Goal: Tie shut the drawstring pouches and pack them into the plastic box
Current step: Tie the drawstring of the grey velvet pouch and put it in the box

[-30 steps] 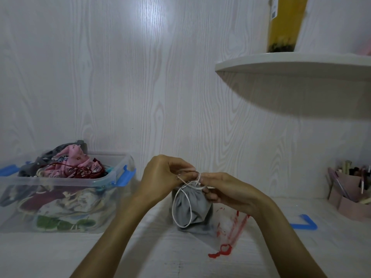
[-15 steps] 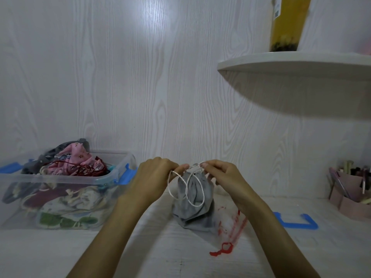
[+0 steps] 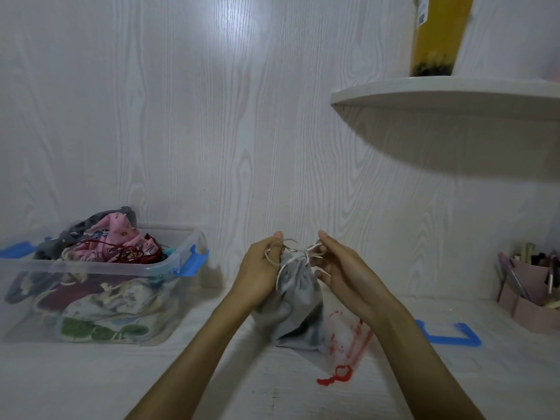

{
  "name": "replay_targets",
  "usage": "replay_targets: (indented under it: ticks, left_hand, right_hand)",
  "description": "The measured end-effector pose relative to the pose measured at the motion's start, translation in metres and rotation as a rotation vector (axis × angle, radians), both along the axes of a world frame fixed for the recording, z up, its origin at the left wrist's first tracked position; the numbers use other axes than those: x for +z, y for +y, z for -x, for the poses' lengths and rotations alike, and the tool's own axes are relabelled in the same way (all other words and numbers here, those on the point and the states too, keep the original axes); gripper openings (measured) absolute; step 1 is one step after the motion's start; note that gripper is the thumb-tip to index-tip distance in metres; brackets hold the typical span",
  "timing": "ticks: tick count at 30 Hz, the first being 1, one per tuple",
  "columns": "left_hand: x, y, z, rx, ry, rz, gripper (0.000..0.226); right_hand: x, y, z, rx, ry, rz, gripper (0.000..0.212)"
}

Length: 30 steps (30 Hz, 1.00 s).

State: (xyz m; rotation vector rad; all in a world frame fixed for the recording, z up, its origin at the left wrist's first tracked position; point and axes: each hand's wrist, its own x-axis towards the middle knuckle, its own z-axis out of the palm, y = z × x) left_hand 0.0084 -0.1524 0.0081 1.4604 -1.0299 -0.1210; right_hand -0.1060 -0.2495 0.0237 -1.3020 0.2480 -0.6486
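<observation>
A grey drawstring pouch (image 3: pixel 298 301) stands upright on the white table, its neck gathered by a white cord (image 3: pixel 298 257). My left hand (image 3: pixel 260 268) pinches a loop of that cord on the pouch's left side. My right hand (image 3: pixel 339 268) pinches the cord on the right, fingers curled near the knot. A clear plastic box (image 3: pixel 163 268) with blue latches sits at the left, holding several fabric pouches in pink, grey, maroon and green prints. A white sheer pouch with a red drawstring (image 3: pixel 345 341) lies flat behind and right of the grey pouch.
A white curved shelf (image 3: pixel 439 92) juts from the wall at upper right with a yellow drink cup (image 3: pixel 436 34) on it. A pink organiser with pens (image 3: pixel 530 286) stands at the far right. Blue tape (image 3: pixel 454 336) marks the table.
Both hands have drawn apart and slightly up, pulling the white cord out to each side of the pouch's neck. The cord's long loop hanging down the front has shortened.
</observation>
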Motion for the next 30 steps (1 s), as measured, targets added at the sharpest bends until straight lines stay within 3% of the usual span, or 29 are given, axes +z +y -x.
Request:
replay_targets:
  ticks: [4, 6, 9, 12, 14, 15, 17, 19, 21, 26, 30]
  left_hand:
    - [0.003, 0.004, 0.003, -0.144, -0.016, -0.018, 0.043]
    - [0.005, 0.007, -0.001, -0.173, -0.035, -0.025, 0.042]
    - [0.008, 0.015, -0.014, -0.122, -0.075, -0.059, 0.045]
    - [0.017, 0.023, -0.02, 0.017, -0.088, -0.08, 0.041]
    - [0.023, 0.023, -0.016, 0.037, 0.086, -0.102, 0.034]
    - [0.024, 0.022, -0.014, -0.039, 0.273, -0.084, 0.033]
    - [0.026, 0.019, -0.009, -0.325, 0.744, 0.055, 0.035]
    - [0.027, 0.019, -0.007, -0.547, 1.059, 0.184, 0.035]
    - [0.027, 0.02, -0.008, -0.562, 1.123, 0.188, 0.033]
    - [0.02, 0.024, -0.021, -0.43, 1.068, 0.066, 0.026]
    - [0.014, 0.025, -0.025, -0.395, 1.092, 0.074, 0.03]
  right_hand:
    - [0.005, 0.001, 0.006, 0.02, -0.08, -0.095, 0.035]
    - [0.007, -0.003, 0.01, -0.022, -0.032, 0.002, 0.036]
    - [0.013, -0.012, 0.021, -0.127, 0.173, 0.313, 0.04]
    - [0.019, -0.017, 0.032, -0.049, 0.102, 0.214, 0.025]
    - [0.02, -0.015, 0.032, 0.064, -0.083, -0.076, 0.019]
    - [0.02, -0.011, 0.029, 0.118, -0.175, -0.206, 0.022]
    - [0.017, -0.002, 0.021, 0.189, -0.311, -0.395, 0.026]
    - [0.014, 0.004, 0.014, 0.197, -0.387, -0.502, 0.024]
    - [0.012, 0.003, 0.01, 0.161, -0.408, -0.55, 0.026]
    - [0.002, -0.009, 0.008, 0.058, -0.286, -0.555, 0.03]
    - [-0.001, -0.005, 0.0, 0.071, -0.124, -0.445, 0.033]
